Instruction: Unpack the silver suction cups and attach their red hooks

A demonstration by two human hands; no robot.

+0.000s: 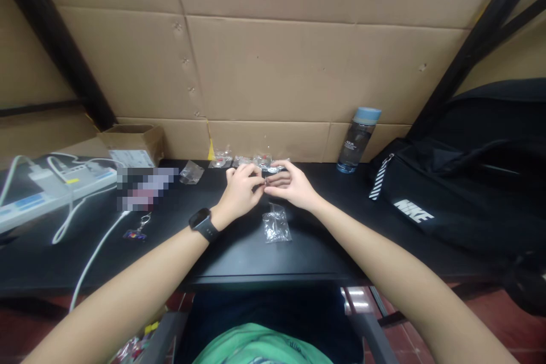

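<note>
My left hand (240,189) and my right hand (291,186) meet over the middle of the black table (239,250), fingers curled and pinched together round a small dark part (268,172) with a silvery bit. What exactly the part is, I cannot make out. A black smartwatch (203,223) sits on my left wrist. A small clear plastic bag (276,225) with something inside lies on the table just in front of my right hand. Several more small clear bags (222,158) lie beyond my hands, by the cardboard wall.
A blue-lidded water bottle (357,140) stands at the back right, next to a black sports bag (460,182). At left are a white power strip (46,187) with cables, a keychain (137,231), a small cardboard box (133,142) and another clear bag (191,172).
</note>
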